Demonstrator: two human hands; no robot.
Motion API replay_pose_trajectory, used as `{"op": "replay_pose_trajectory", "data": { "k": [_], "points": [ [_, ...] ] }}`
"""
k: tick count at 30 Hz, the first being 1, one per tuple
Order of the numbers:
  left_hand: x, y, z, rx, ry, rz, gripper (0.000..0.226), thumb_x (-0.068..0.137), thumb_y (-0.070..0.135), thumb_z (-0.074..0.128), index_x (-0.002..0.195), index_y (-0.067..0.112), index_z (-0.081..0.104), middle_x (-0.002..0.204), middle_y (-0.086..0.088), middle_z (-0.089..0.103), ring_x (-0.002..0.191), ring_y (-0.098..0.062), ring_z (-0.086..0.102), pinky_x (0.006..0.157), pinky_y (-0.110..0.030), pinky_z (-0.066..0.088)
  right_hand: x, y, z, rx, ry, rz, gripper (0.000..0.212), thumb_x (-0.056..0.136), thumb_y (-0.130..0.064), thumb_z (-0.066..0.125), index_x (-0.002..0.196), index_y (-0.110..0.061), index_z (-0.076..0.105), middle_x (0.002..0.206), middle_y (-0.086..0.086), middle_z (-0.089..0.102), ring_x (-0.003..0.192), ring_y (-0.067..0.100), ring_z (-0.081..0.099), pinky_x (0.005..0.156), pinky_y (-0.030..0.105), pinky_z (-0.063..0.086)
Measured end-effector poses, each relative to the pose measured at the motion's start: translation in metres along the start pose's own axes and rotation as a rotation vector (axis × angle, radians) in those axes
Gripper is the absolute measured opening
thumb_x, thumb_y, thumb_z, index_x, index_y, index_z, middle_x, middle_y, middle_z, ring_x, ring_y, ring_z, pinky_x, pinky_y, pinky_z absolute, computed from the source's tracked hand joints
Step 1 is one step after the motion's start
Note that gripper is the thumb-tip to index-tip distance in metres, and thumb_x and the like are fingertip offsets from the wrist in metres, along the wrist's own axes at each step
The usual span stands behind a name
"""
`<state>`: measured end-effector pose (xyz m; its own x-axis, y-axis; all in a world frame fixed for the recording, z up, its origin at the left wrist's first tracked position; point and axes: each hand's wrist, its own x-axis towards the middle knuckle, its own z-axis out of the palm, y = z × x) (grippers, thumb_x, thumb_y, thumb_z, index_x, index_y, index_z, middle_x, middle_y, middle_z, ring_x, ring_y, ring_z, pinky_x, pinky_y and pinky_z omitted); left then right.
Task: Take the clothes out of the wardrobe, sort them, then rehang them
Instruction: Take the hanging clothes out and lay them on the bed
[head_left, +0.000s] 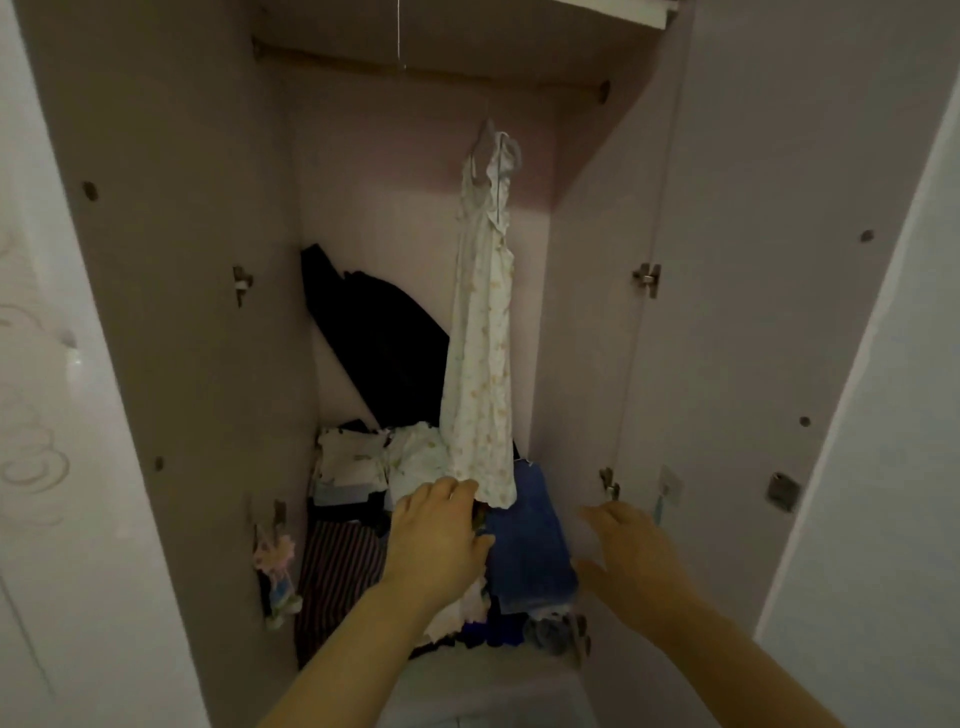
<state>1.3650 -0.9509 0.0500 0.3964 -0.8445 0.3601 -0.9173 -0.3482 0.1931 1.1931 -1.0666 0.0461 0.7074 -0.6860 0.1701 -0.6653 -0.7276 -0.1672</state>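
Just below the hem of the white dress (480, 332): left hand (436, 540), fingers extended, tips touching the hem, thumb apart. Lower right of the dress hem: right hand (631, 561), fingers spread, holding nothing. Beneath the dress: pile of clothes (358, 467), blue denim (524, 540) and striped fabric (332, 571) included. Behind the dress, to its left: dark garment (379, 338) against the back wall. Above the dress: hanger (488, 137), suspended from the rail (415, 65).

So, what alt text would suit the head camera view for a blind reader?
A left hand touches the hem of a pale floral dress hanging in an open wardrobe; the right hand is open beside piled clothes.
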Motion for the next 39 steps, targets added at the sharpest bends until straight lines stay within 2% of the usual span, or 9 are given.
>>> {"op": "replay_pose_trajectory", "data": {
  "k": [4,13,18,22,33,39],
  "points": [
    [0.071,-0.027,0.009,-0.009,0.007,-0.004,0.052,0.094,0.045,0.043,0.141,0.025,0.03,0.14,0.005,0.038,0.127,-0.014,0.035,0.102,-0.025,0.024,0.079,0.002,0.0,-0.003,0.032,-0.017,0.057,0.096,-0.04,0.043,0.147,-0.025,0.021,0.145,-0.002,0.035,0.13,0.015,0.035,0.106,0.022,0.026],
    [0.229,-0.065,0.022,0.028,0.043,-0.046,0.059,0.094,0.046,0.044,0.145,0.024,0.023,0.146,0.003,0.031,0.131,-0.016,0.029,0.108,-0.03,0.02,0.247,0.012,-0.011,0.072,0.123,-0.149,0.045,0.093,-0.033,0.05,0.137,-0.026,0.042,0.13,-0.002,0.047,0.114,0.013,0.045,0.092,0.019,0.035],
    [0.318,-0.075,0.027,0.073,0.136,-0.089,0.059,0.093,0.046,0.045,0.144,0.023,0.025,0.143,0.001,0.035,0.128,-0.018,0.033,0.105,-0.032,0.025,0.35,0.023,-0.027,0.061,0.147,-0.259,0.056,0.095,-0.034,0.049,0.146,-0.022,0.029,0.141,0.002,0.037,0.127,0.018,0.037,0.107,0.028,0.033],
    [0.38,-0.08,0.023,0.098,0.176,-0.124,0.058,0.093,0.046,0.046,0.143,0.024,0.027,0.142,0.001,0.036,0.128,-0.018,0.033,0.105,-0.032,0.024,0.425,0.025,-0.048,0.018,0.177,-0.359,0.057,0.096,-0.036,0.047,0.147,-0.023,0.026,0.143,0.001,0.035,0.129,0.018,0.033,0.106,0.027,0.028],
    [0.524,-0.126,-0.002,0.149,0.311,-0.145,0.062,0.093,0.046,0.046,0.146,0.023,0.023,0.147,0.002,0.031,0.133,-0.018,0.029,0.11,-0.033,0.022,0.58,-0.014,-0.119,-0.13,0.458,-0.617,0.055,0.095,-0.029,0.048,0.146,-0.022,0.029,0.141,0.001,0.036,0.128,0.02,0.034,0.103,0.027,0.028],
    [0.595,-0.161,-0.023,0.128,0.39,-0.08,0.062,0.093,0.045,0.048,0.146,0.023,0.023,0.145,0.0,0.034,0.131,-0.02,0.032,0.105,-0.033,0.027,0.656,-0.052,-0.168,-0.16,0.634,-0.6,0.049,0.094,-0.025,0.051,0.141,-0.017,0.038,0.135,0.005,0.042,0.124,0.023,0.037,0.101,0.031,0.03]
  ]
}}
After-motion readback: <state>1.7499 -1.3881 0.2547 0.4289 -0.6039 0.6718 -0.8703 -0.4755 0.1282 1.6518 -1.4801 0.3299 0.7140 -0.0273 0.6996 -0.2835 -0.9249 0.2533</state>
